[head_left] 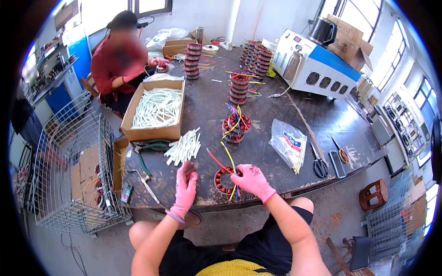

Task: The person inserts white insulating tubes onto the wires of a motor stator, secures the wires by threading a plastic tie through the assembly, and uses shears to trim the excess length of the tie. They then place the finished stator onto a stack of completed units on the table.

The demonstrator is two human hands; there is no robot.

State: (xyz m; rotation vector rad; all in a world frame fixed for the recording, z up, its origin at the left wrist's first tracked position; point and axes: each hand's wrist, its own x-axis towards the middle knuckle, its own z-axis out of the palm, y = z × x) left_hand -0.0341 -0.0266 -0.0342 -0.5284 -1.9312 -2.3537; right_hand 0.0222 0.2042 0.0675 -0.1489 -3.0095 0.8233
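My right hand (251, 179), in a pink glove, grips the right side of a motor stator (221, 187) at the table's near edge. The stator is a ring of red-brown coils, and red, yellow and blue wires stick out around the fingers. Its far side is partly covered by that hand. To the left, my left hand (185, 188), also gloved in pink, has its fingers slightly bent and thumb apart, with nothing visible in it. Its fingertips are just short of a loose pile of white sleeving tubes (184, 147).
Beyond the pile stands a cardboard box (152, 134) of white tubes. Stacked stators (239, 89) rise mid-table. At right lie a plastic bag (286, 142), scissors (319, 166) and a phone (337, 164). A co-worker (113, 64) sits far left, behind a wire cart (69, 161).
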